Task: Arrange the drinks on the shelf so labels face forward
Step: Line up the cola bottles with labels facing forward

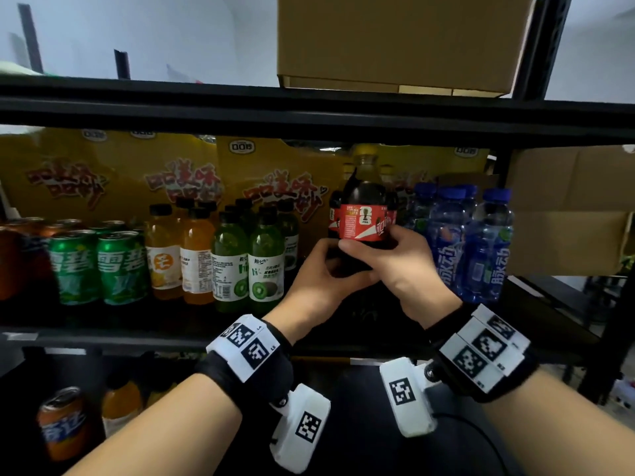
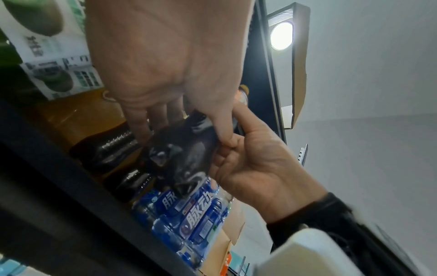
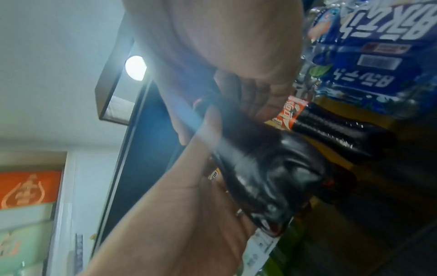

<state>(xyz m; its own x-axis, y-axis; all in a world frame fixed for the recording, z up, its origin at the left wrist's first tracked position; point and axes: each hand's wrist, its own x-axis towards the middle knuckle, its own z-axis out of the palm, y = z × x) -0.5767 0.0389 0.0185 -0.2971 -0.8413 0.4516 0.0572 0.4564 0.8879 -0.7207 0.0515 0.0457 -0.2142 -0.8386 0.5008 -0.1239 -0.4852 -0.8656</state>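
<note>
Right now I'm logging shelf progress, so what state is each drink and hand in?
cola bottle: upright, lifted, label's fine-print side facing forward.
left hand: grips the bottle's lower body.
right hand: grips the bottle beside the label.
green cans: standing, labels forward.
kiwi bottles: standing; the left one shows its back print.
blue bottles: standing, labels forward.

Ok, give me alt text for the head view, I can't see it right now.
Both hands, left hand and right hand, grip a dark cola bottle with a red label above a black shelf. Green cans, orange and kiwi bottles stand to its left, blue bottles to its right.
</note>
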